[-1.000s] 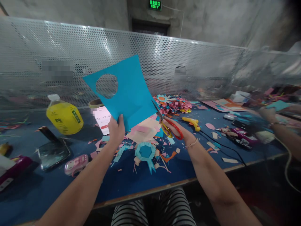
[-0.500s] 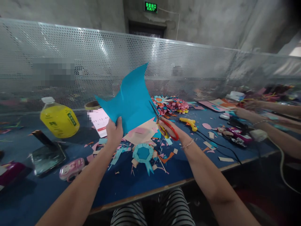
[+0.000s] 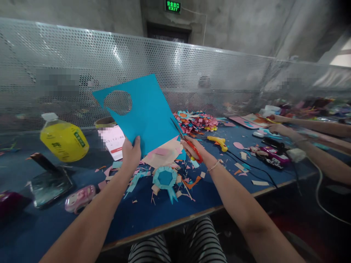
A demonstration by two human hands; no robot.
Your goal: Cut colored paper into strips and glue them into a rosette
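My left hand (image 3: 131, 154) is closed on the bottom edge of a blue paper sheet (image 3: 149, 113) with a round hole near its upper left corner, held upright above the table. My right hand (image 3: 192, 146) grips red-handled scissors (image 3: 186, 140), blades pointing up and left against the sheet's right edge. Below the sheet lie a pink paper sheet (image 3: 164, 155), a blue paper rosette (image 3: 165, 178) and several coloured scraps.
On the blue table (image 3: 137, 215) are a yellow bottle (image 3: 63, 138), a phone with a timer (image 3: 114, 141), a dark phone on a stand (image 3: 48, 180), a pink tape dispenser (image 3: 79, 197), a yellow glue gun (image 3: 218, 141) and a pile of paper flowers (image 3: 196, 121). Another person's arms (image 3: 309, 146) work at the right. A perforated metal screen (image 3: 219, 80) stands behind.
The blue sheet, bent over half a second ago, has flattened out again and shows its round hole. The scissors stay at its right edge. The view has shifted slightly.
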